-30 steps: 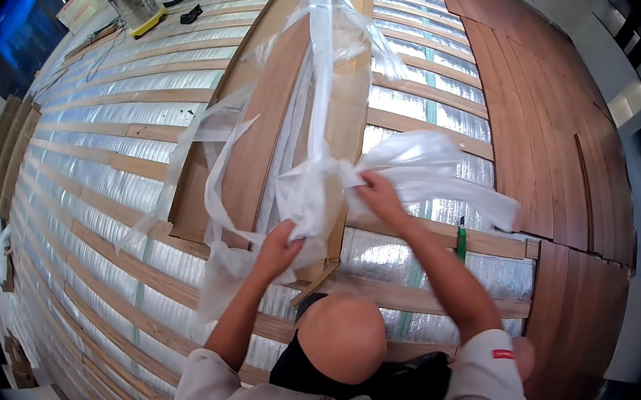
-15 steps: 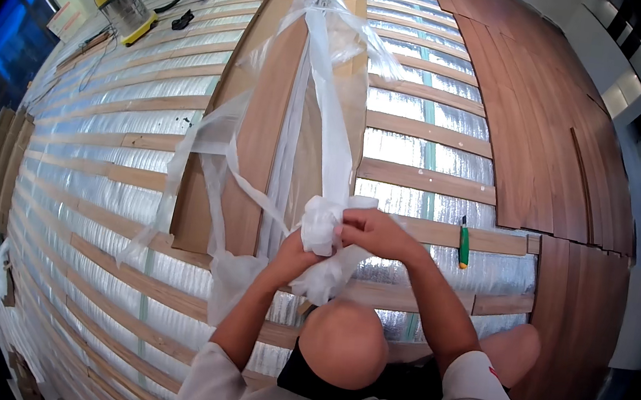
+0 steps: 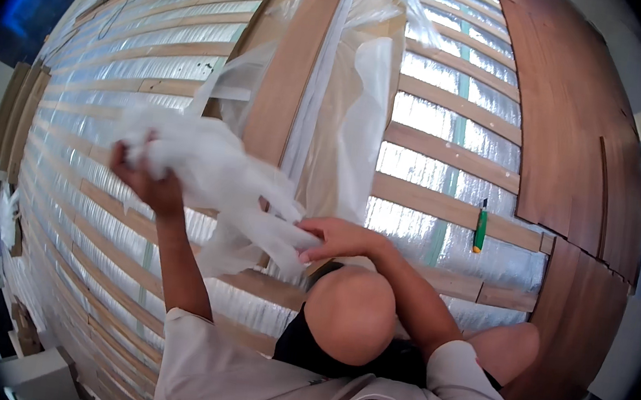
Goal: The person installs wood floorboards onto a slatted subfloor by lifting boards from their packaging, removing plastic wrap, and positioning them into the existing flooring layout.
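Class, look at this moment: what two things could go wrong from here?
1. The white wrapping stretches in loose folds between the left hand and the right hand, so it might tear or snag.
2. The green-handled tool, which looks like a cutter, lies loose at a wooden batten to the right of the right hand; it could be knocked or leaned on.

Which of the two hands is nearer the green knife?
The right hand, at the white film's lower-right end. The left hand holds the bunched upper-left part, farther from the knife.
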`<action>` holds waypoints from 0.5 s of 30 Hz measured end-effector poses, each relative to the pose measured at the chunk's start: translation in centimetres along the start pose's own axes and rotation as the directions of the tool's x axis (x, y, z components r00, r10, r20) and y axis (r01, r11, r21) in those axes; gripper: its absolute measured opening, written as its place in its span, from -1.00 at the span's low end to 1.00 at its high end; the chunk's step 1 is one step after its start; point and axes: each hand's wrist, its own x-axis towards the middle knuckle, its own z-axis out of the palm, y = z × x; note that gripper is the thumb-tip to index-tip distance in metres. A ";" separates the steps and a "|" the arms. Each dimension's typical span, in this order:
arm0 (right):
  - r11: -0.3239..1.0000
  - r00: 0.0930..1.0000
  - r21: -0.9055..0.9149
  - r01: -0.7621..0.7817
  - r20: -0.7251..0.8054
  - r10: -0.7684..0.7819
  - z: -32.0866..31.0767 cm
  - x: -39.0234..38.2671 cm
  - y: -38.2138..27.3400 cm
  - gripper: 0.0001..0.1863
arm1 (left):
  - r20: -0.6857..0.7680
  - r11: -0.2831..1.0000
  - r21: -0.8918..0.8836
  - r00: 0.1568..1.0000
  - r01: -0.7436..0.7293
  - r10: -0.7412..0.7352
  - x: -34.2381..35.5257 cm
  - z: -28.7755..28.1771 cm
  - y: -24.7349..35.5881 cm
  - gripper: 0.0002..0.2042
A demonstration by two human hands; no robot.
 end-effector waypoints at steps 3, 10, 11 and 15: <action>0.886 0.978 0.450 0.110 -0.206 -0.016 -0.7 -0.3 -1.5 -0.73 | 0.601 0.973 -0.222 0.778 -0.054 0.181 -5.4 0.1 2.6 -0.49; 0.762 0.797 0.535 0.365 -0.602 0.040 0.2 1.2 -1.6 -0.58 | 0.890 0.460 -0.172 0.337 0.871 -0.306 -17.1 4.2 13.1 -0.27; 0.830 0.790 0.463 0.312 -0.612 0.044 0.3 1.1 1.2 -0.52 | 0.912 0.423 -0.137 0.281 0.895 -0.298 -16.9 4.8 13.2 -0.36; 0.951 0.771 0.308 -0.032 -0.597 0.220 -1.7 -1.0 1.5 -0.43 | 0.960 0.866 -0.132 0.280 0.482 -0.010 -16.4 3.1 9.2 -0.70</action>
